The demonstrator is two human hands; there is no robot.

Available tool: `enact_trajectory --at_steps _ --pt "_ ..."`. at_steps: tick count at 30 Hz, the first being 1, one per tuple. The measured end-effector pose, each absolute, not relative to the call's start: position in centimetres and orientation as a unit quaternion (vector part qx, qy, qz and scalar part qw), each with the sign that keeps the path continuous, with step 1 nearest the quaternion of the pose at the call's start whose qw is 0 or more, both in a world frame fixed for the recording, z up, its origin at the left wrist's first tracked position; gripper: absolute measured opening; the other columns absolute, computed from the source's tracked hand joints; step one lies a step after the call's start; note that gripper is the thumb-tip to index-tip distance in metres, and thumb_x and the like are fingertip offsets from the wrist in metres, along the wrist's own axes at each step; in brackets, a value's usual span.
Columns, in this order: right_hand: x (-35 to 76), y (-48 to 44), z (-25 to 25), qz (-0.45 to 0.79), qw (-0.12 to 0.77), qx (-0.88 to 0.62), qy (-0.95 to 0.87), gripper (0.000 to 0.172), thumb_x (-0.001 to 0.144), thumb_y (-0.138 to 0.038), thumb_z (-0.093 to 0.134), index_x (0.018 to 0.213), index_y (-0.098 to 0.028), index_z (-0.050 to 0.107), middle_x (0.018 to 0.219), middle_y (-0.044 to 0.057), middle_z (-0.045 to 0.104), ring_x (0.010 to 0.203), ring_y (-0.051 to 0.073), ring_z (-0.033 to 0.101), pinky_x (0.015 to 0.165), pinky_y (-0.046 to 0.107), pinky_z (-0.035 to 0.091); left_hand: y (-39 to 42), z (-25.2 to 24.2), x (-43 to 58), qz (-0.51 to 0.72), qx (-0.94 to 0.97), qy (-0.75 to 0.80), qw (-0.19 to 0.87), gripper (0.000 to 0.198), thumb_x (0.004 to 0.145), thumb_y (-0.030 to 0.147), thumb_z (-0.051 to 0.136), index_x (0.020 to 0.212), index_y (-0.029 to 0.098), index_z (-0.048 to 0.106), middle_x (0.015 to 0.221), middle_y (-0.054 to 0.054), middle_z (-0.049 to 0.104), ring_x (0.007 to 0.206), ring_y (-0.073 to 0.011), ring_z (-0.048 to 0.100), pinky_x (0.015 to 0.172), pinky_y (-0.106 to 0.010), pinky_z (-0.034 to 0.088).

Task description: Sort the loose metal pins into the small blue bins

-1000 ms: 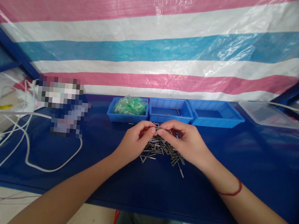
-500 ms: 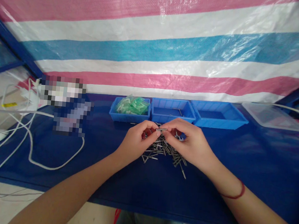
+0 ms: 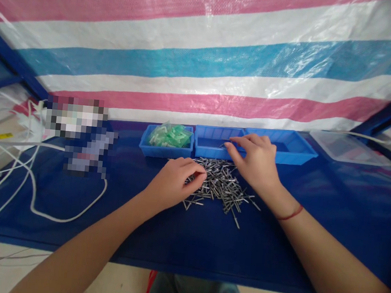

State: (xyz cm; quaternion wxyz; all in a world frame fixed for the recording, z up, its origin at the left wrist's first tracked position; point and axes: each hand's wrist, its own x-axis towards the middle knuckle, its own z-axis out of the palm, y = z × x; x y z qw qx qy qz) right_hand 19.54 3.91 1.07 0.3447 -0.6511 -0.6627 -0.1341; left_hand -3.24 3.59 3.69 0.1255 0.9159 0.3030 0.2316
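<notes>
A pile of thin grey metal pop rivets [image 3: 218,181] lies on the blue table. My left hand [image 3: 178,181] is at the pile's left edge, thumb and forefinger closed in a pinch. Whatever may be between those fingertips is hidden. Above the middle blue bin [image 3: 212,152], my right hand [image 3: 258,161] reaches over the front wall, thumb and forefinger slightly apart. A thin metal piece [image 3: 222,145] shows in that bin just by the right fingertips; I cannot make out contact with them.
Left of the middle bin stands a blue bin [image 3: 165,153] filled with green-tinted clear packets [image 3: 170,136]. A third blue bin [image 3: 294,159] is on the right, beside a clear plastic lid [image 3: 340,153]. White cables [image 3: 67,220] loop across the table's left side.
My hands have parted from around one rivet held over the pile. The right hand moved up and away to the middle bin; the left stays by the pile. The view shifted slightly.
</notes>
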Motion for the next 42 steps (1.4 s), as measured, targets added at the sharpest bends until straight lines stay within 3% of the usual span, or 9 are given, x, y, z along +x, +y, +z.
enact_trajectory --at_steps 4,8,11,17,23,29,42 --pt "19.0 2.8 1.5 -0.069 0.385 -0.623 -0.677 0.028 0.089 -0.038 0.049 0.092 -0.020 0.070 0.086 0.008 0.068 0.084 0.025 0.058 0.078 0.041 0.040 4.1 4.9 -4.1 0.121 0.965 0.218 0.082 0.027 0.093 0.029 0.046 0.075 0.017 0.062 0.072 -0.001 0.060 0.071 -0.0130 0.055 0.072 -0.027 0.038" --pt "18.2 2.0 1.9 -0.035 0.410 -0.584 -0.699 0.020 0.088 -0.029 0.050 0.084 -0.020 0.068 0.082 0.005 0.069 0.079 0.022 0.060 0.079 0.039 0.043 4.0 5.2 -4.5 0.064 0.977 0.172 0.105 0.016 0.086 0.024 0.054 0.076 0.018 0.064 0.071 0.000 0.059 0.071 -0.0122 0.056 0.071 -0.025 0.039" --pt "17.6 1.7 2.1 -0.022 0.415 -0.577 -0.703 0.017 0.087 -0.025 0.051 0.083 -0.020 0.068 0.081 0.004 0.069 0.078 0.021 0.060 0.079 0.037 0.043 3.7 4.9 -4.3 0.053 0.978 0.172 0.104 0.012 0.086 0.024 0.056 0.082 0.019 0.066 0.076 0.000 0.061 0.075 -0.0128 0.058 0.072 -0.025 0.040" --pt "17.0 1.2 2.2 -0.004 0.421 -0.565 -0.709 0.015 0.085 -0.022 0.052 0.083 -0.020 0.067 0.083 0.004 0.069 0.080 0.021 0.060 0.080 0.036 0.043 3.5 3.3 -3.5 0.064 0.980 0.183 0.048 0.023 0.089 0.039 0.056 0.089 0.018 0.064 0.085 -0.003 0.061 0.079 -0.0149 0.058 0.071 -0.027 0.040" --pt "16.7 1.0 2.3 0.006 0.426 -0.558 -0.712 0.017 0.085 -0.024 0.051 0.083 -0.021 0.068 0.083 0.005 0.069 0.080 0.021 0.059 0.079 0.036 0.044 3.0 2.8 -3.0 0.058 0.978 0.202 0.012 0.017 0.093 0.029 0.051 0.088 0.018 0.062 0.085 -0.002 0.063 0.078 -0.0153 0.059 0.068 -0.028 0.037" --pt "16.5 0.9 2.3 0.016 0.420 -0.556 -0.717 0.016 0.085 -0.022 0.052 0.082 -0.021 0.067 0.085 0.005 0.070 0.083 0.022 0.060 0.080 0.036 0.044 2.5 3.2 -2.7 0.042 0.972 0.230 -0.013 0.018 0.089 0.034 0.057 0.089 0.018 0.062 0.087 -0.003 0.065 0.081 -0.0176 0.061 0.068 -0.030 0.036" --pt "16.3 0.8 2.3 0.014 0.417 -0.541 -0.730 0.015 0.085 -0.019 0.053 0.079 -0.019 0.067 0.084 0.004 0.070 0.079 0.020 0.061 0.078 0.036 0.043 2.3 3.1 -2.6 0.021 0.965 0.261 -0.028 0.016 0.093 0.027 0.048 0.088 0.016 0.059 0.092 -0.005 0.062 0.083 -0.0199 0.059 0.065 -0.031 0.038"
